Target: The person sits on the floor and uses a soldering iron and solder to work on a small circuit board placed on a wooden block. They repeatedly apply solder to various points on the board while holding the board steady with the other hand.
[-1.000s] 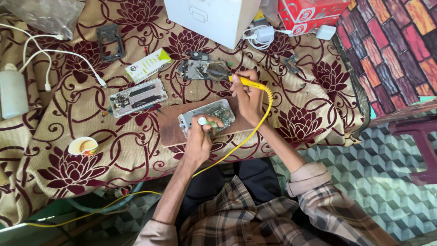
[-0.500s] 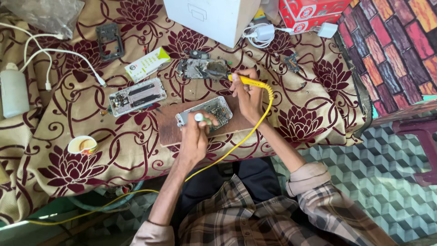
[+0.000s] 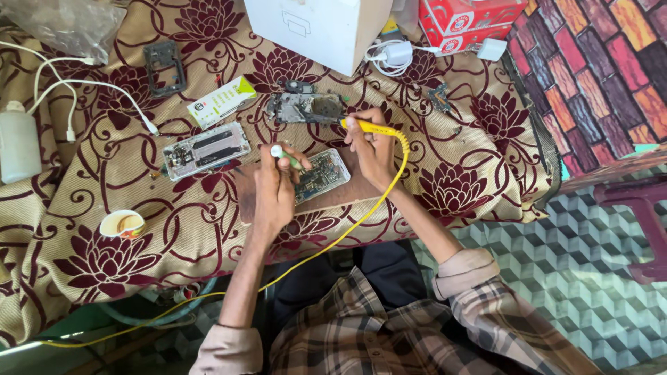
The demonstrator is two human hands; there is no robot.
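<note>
On a brown wooden board [image 3: 347, 198] near the middle of the bench [image 3: 451, 187] lies an opened white-framed phone with its circuit board showing [image 3: 321, 175], tilted, its innards a crowd of dark and greenish parts. The left hand [image 3: 273, 189] lies over the phone's left end, fingers curled around a slim green tool with a white round cap [image 3: 285, 155] that slants down toward the phone. The right hand [image 3: 372, 149] hovers just beyond the phone's far right corner, closed in a pen grip on a yellow-handled soldering iron [image 3: 368, 127], whose yellow cord [image 3: 361, 219] loops past the wrist and runs off the near edge of the bench. Both forearms come up from plaid sleeves.

Half a second ago the left hand pressed flat on the phone with the white cap at its knuckles; now it has drawn leftward and lifted, baring more of the circuit board. The right hand has kept its place.

Left of the phone lies a second opened phone with a silver frame [image 3: 206, 149]; beyond the phone, a stripped grey phone chassis [image 3: 306, 107]. A white and green small carton [image 3: 222, 102] sits beyond the silver one, and a roll of tape [image 3: 122, 224] rests well left of the phone.
</note>
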